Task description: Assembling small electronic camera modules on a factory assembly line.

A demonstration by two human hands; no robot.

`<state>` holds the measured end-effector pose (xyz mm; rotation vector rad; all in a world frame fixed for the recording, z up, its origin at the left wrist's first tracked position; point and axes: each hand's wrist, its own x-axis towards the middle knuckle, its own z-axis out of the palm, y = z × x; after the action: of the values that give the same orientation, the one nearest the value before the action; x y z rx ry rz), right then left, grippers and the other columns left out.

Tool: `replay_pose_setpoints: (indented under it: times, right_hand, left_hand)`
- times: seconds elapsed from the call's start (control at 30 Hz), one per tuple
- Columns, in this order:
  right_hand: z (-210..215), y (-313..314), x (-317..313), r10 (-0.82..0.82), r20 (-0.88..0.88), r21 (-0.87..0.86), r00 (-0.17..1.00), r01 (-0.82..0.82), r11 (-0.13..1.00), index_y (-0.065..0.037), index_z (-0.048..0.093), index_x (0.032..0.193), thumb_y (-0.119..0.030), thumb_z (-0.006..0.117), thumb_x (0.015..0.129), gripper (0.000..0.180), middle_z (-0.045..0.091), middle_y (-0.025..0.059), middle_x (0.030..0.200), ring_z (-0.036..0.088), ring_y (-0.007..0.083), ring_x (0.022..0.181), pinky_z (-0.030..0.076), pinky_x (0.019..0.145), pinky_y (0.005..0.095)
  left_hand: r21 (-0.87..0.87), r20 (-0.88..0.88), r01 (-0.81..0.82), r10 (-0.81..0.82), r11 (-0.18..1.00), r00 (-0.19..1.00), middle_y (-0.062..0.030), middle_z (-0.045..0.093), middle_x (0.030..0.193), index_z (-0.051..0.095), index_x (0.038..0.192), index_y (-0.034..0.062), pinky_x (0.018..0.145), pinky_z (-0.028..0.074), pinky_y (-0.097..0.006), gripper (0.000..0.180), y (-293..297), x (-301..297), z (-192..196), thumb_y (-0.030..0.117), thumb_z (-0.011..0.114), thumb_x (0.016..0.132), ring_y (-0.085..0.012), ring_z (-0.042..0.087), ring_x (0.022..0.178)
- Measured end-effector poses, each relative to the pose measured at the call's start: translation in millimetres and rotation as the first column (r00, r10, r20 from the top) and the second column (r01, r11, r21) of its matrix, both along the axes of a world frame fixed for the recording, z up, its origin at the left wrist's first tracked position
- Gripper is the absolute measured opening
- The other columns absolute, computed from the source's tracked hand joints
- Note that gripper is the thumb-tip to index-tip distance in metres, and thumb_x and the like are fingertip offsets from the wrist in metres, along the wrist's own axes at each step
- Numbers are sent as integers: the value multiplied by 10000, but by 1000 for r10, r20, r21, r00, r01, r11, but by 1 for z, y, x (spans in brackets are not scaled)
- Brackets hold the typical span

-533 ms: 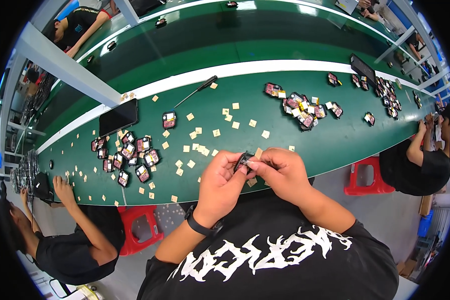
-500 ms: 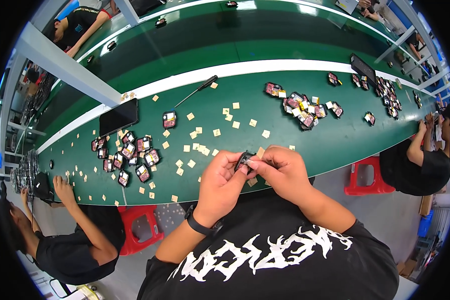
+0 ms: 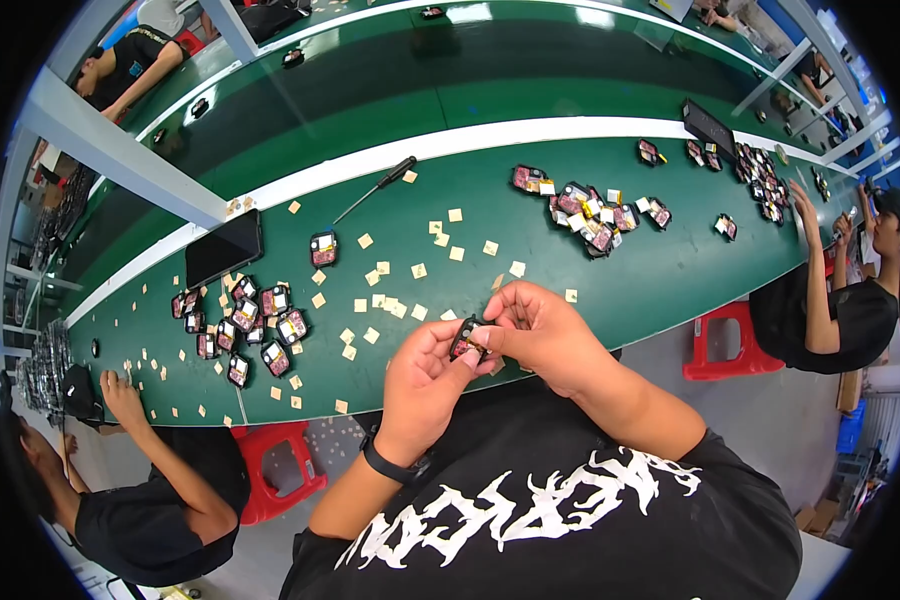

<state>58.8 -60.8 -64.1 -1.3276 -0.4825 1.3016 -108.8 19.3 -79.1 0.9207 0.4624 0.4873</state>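
Looks like a small black casing (image 3: 463, 343) with rounded corners, reddish inside, partly hidden from view. Sits tilted in the left hand (image 3: 425, 385), touched on its right by the right hand (image 3: 538, 342), by the near edge of the bench (image 3: 660, 272).

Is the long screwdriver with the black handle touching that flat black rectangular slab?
Apart. The head view shows a strip of green tabletop between the long black-handled screwdriver and the flat black slab.
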Motion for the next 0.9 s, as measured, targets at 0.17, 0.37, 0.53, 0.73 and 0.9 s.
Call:
replay_pose_setpoints:
  times: [0.17, 0.37, 0.53, 0.73, 0.9]
  right_hand:
    - [20, -8, 13, 83, -26, -81, 996, -85, 993, -22, 645, 1030, -139, 741, 953, 170, 619, -21, 841, 552, 27, 747, 431, 630, 190]
    - [19, -16, 43, -66, 262, -41, 963, 79, 996, -32, 659, 1016, -144, 714, 974, 132, 631, -38, 876, 527, 17, 773, 423, 677, 197]
    - [20, 5, 64, -110, 880, 65, 462, 113, 991, -12, 654, 1070, -125, 731, 925, 199, 646, 64, 895, 570, 133, 737, 462, 664, 258]
    - [26, 56, 83, 17, 998, -22, 58, 84, 996, -37, 660, 1166, -183, 779, 849, 369, 672, 147, 1123, 678, 354, 958, 546, 813, 444]
    - [14, 77, 107, 203, 977, -199, -65, 67, 978, -55, 681, 1152, -160, 752, 834, 343, 703, 158, 1098, 671, 391, 1027, 539, 856, 467]
  left_hand:
    - [-106, -108, -93, 82, 990, 991, -138, 667, 1153, 534, 1313, -86, 921, 614, -329, 326, 4, -6, 6, -27, 582, 996, -232, 714, 1048]
    - [-34, -196, -226, 215, 974, 957, -150, 687, 1080, 576, 1301, -124, 800, 646, -277, 341, 18, -31, 12, -65, 599, 966, -255, 757, 901]
    - [25, -220, -266, 265, 964, 939, -137, 676, 1059, 594, 1290, -117, 787, 644, -280, 342, 29, -57, 15, -62, 616, 953, -239, 752, 863]
    - [271, -203, -485, 542, 831, 816, -65, 650, 968, 602, 1284, -42, 668, 574, -245, 321, 58, -123, 7, 4, 654, 971, -152, 694, 778]
    - [427, -302, -600, 732, 677, 611, 0, 646, 841, 620, 1171, -7, 511, 375, -184, 218, 81, -169, -6, 70, 685, 978, -41, 538, 635]
